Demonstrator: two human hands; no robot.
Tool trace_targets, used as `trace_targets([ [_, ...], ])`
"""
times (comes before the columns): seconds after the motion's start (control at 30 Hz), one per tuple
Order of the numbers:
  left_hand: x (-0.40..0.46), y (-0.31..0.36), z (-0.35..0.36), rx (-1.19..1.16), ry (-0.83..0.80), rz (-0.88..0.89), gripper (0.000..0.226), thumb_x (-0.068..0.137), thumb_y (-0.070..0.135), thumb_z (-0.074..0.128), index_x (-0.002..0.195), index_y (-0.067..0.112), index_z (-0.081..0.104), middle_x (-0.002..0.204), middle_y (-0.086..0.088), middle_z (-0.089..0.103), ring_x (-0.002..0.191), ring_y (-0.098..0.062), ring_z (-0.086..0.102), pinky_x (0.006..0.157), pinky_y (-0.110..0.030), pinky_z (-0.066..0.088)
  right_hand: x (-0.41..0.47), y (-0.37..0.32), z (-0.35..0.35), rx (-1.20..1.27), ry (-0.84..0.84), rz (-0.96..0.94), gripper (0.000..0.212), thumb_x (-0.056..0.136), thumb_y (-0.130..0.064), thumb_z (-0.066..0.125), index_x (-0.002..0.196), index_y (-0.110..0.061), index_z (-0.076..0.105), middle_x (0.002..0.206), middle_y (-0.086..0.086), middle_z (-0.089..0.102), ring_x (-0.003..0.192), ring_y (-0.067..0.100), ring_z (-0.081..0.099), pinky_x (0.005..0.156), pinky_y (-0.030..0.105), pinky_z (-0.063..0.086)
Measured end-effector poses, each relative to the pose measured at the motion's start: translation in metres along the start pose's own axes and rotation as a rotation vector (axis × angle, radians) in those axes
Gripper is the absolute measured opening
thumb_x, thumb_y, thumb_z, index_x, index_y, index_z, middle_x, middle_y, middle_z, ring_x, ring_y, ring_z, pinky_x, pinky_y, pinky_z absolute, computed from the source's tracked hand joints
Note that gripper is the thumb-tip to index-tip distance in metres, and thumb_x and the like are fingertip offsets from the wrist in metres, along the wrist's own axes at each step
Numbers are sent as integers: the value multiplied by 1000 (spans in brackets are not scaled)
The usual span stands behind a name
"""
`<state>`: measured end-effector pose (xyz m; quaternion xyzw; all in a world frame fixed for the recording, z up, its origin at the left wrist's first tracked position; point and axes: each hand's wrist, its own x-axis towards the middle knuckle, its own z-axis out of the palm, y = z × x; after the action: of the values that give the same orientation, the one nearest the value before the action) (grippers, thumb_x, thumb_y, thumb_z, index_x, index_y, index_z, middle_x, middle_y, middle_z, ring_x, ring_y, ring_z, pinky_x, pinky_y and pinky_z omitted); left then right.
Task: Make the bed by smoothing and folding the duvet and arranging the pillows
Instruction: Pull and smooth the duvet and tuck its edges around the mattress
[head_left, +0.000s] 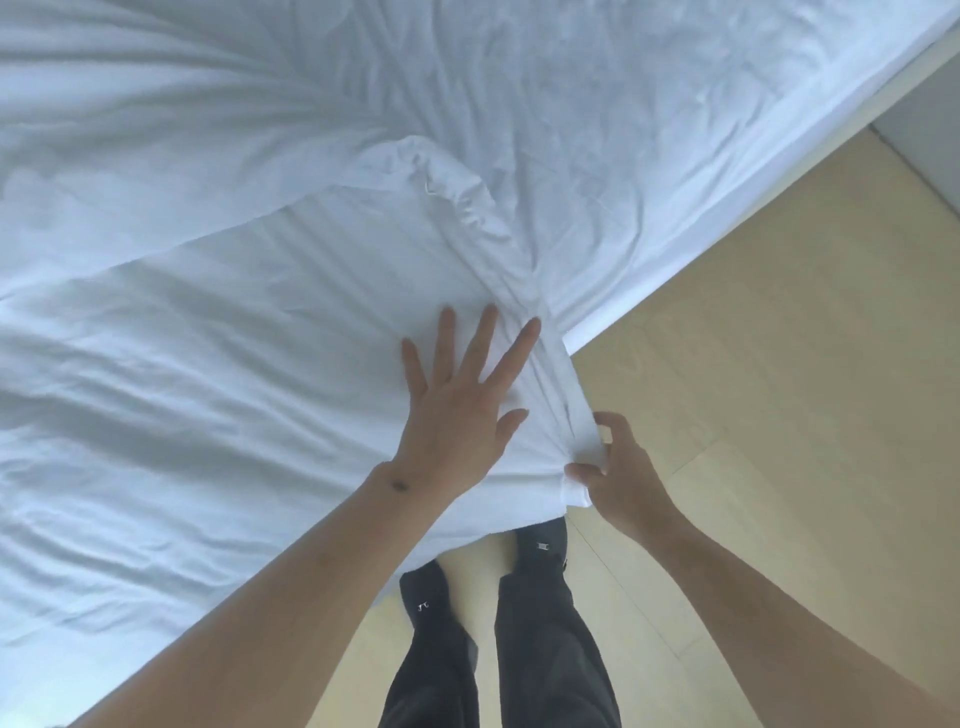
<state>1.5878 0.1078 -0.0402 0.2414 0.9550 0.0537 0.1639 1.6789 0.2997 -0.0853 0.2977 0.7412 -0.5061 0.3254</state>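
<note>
Two bare forearms reach out from the bottom of the view, above dark trousers and black shoes (543, 540) planted on the pale wooden floor (753, 415) at the corner of the bed. Spread wide and flat, the left hand (457, 410) presses palm-down on the white duvet (234, 338) just inside that corner, fingers fanned toward the middle of the bed. Just beside it, the right hand (618, 473) is curled closed, pinching the bunched corner of the duvet (582, 457) between thumb and fingers where the fabric hangs over the edge of the mattress.

The duvet covers nearly the whole bed in view. It is still creased, with long wrinkles running leftward and a puckered ridge (447, 182) rising further up, where the cloth looks gathered or folded over on itself. A second layer of white cloth (675, 182) lies beyond that ridge toward the far edge; whether it is sheet or more duvet I cannot tell. No pillows are in view.

By my reading, this is the smoothing step, at the corner: one hand anchors, the other sets the corner. Next would likely come a firm pull on the pinched corner outward and down to take up slack, then a sweep of the flat palm toward the ridge to chase the creases out. The fold and the pillows seem yet to come.
</note>
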Motion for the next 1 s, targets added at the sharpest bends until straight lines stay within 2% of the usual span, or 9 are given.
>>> trace_targets([
  [0.17, 2, 16, 28, 107, -120, 135, 91, 95, 42, 57, 160, 32, -7, 163, 8, 32, 155, -39, -1, 109, -81, 4, -2, 10, -9, -30, 99, 46, 47, 94, -11, 60, 134, -29, 40, 103, 5, 69, 83, 21, 64, 64, 32, 51],
  [0.27, 10, 24, 16, -440, -216, 50, 76, 101, 31, 54, 162, 32, 7, 120, 11, 69, 150, -12, 30, 123, -58, 11, 1, -24, 3, -210, 235, -132, 74, 90, -4, 60, 153, -22, 24, 140, 2, 52, 124, 21, 44, 97, 37, 46],
  [0.37, -3, -8, -20, -847, 391, -402, 51, 96, 26, 53, 147, 28, 47, 101, 8, 74, 105, -9, 67, 99, -33, 49, -8, -86, 11, -320, 463, -592, 76, 86, -8, 64, 153, -17, 32, 154, 3, 39, 141, 28, 30, 114, 48, 33],
  [0.43, -37, -44, -24, -649, 662, -642, 46, 97, 28, 53, 143, 25, 52, 129, 3, 66, 123, -16, 55, 106, -44, 45, -15, -124, 33, -422, 444, -837, 72, 85, -9, 64, 152, -23, 39, 160, 6, 31, 145, 30, 28, 115, 49, 30],
  [0.53, -121, -95, -5, -356, 424, -890, 58, 99, 51, 55, 152, 40, 37, 166, -2, 23, 152, -27, 16, 115, -64, 27, -17, -146, 86, -684, 223, -990, 74, 87, -19, 67, 152, -34, 36, 167, 6, 13, 152, 30, 14, 117, 57, 22],
  [0.63, -206, -129, 30, -235, 67, -1030, 86, 88, 72, 53, 155, 55, 1, 168, 9, -15, 155, -28, -13, 112, -73, 16, -1, -112, 121, -967, 111, -873, 90, 84, -41, 72, 157, -39, 20, 168, 2, -5, 154, 27, -2, 116, 68, 7],
  [0.8, -326, -146, 88, -491, -103, -1163, 115, 87, 49, 73, 152, 51, -21, 165, -1, -28, 156, -34, -1, 120, -52, 24, 0, -58, 139, -1223, 175, -662, 114, 79, -22, 78, 161, -27, -1, 168, 6, -11, 154, 31, -6, 107, 79, 10],
  [0.9, -362, -149, 92, -655, -9, -1182, 103, 92, 21, 70, 159, 45, -4, 170, -1, 0, 131, -21, 51, 92, -33, 46, -30, -66, 172, -1251, 234, -626, 108, 70, 4, 67, 159, -4, 6, 165, 24, -3, 152, 42, 2, 102, 78, 26],
  [1.0, -393, -162, 87, -810, 304, -1506, 68, 95, 18, 61, 153, 33, 30, 137, -4, 47, 116, -22, 56, 84, -34, 44, -71, -79, 228, -1287, 82, -867, 101, 65, -7, 77, 153, 0, 28, 163, 21, 15, 149, 38, 21, 108, 69, 30],
])
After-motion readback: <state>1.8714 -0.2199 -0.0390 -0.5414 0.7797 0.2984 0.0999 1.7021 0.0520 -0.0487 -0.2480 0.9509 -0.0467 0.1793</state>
